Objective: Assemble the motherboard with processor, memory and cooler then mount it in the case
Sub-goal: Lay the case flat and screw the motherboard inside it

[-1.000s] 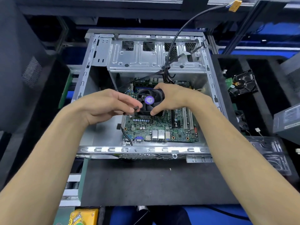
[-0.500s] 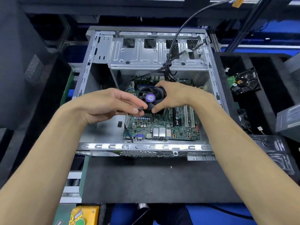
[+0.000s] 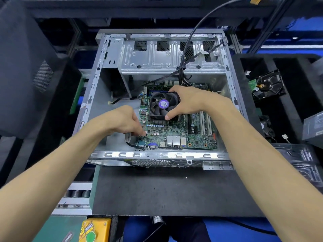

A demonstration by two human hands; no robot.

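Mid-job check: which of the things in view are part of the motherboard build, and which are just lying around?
Part of the job:
case
motherboard
cooler, gripped by the right hand
small black connector at the left hand fingertips

Lying about:
hard drive in the right-hand tray
yellow box at the near edge
small fan

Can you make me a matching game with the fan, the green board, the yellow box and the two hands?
Things:
1. cooler fan
2. motherboard
3. yellow box
4. left hand

Places or states:
A. at the bottom edge of the picture, outside the case
B. held at its edges by the right hand
C. fingers down at the board's left edge
D. lying flat inside the metal case

Pairs: 1-B, 2-D, 3-A, 4-C
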